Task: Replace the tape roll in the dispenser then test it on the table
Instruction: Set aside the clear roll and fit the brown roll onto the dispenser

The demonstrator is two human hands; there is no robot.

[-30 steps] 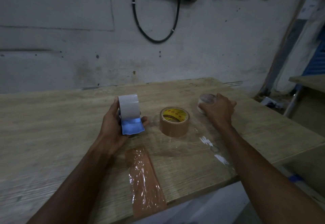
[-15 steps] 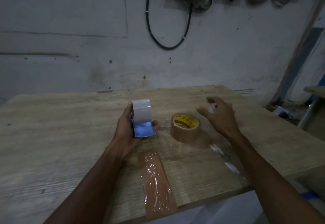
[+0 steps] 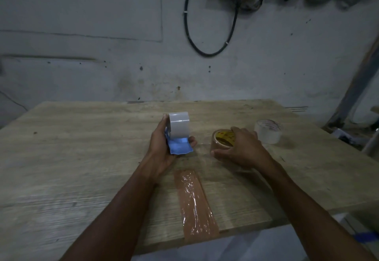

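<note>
My left hand (image 3: 162,150) holds the tape dispenser (image 3: 178,132) upright above the middle of the wooden table (image 3: 82,158); it has a white curved shell and a blue front part. A brown tape roll (image 3: 222,140) with a yellow core label lies flat just to the right. My right hand (image 3: 242,150) rests over it, fingers curled around its near side and top. A clear tape roll (image 3: 267,131) lies flat further right, apart from both hands.
A strip of brown tape (image 3: 194,203) is stuck on the table and runs to the near edge. A grey wall with a black cable loop (image 3: 205,35) stands behind. The table's near edge runs just below my forearms.
My right hand left the clear roll on the table at the right and moved left onto the brown roll. The left hand keeps holding the dispenser.
</note>
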